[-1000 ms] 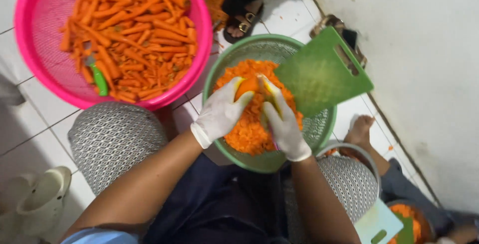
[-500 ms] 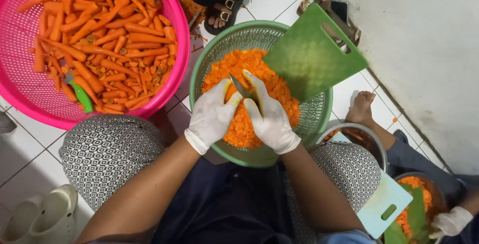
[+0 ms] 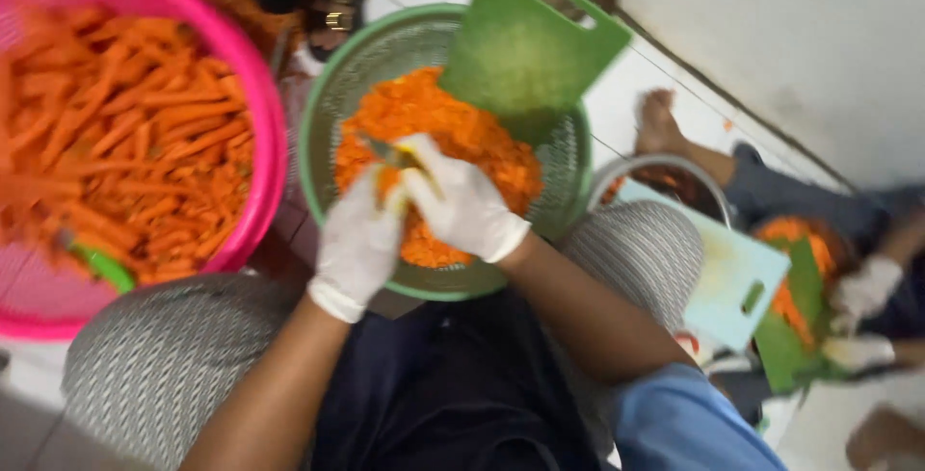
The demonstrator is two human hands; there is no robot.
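Both my hands wear white gloves and meet over a green colander bowl [image 3: 316, 134] on my lap. The bowl holds a heap of finely chopped carrot [image 3: 462, 129]. My left hand [image 3: 355, 248] pinches a small carrot piece [image 3: 387, 185]. My right hand [image 3: 464, 209] grips a small knife [image 3: 388, 152], its blade against that piece. A green cutting board [image 3: 525, 47] leans in the bowl's far side. The picture is blurred.
To my left stands a pink basket [image 3: 265, 158] full of carrot sticks [image 3: 135, 143], with a green-handled peeler [image 3: 101, 267] in it. At the right another person sits with a light blue board [image 3: 737, 274], a green board [image 3: 792, 336] and a metal bowl [image 3: 655, 163]. A sandalled foot [image 3: 332, 4] is at the top.
The view has swung to the right, so the pink basket slid left and the person at the right came in. My hands stay over the green bowl, close together on the carrot piece.
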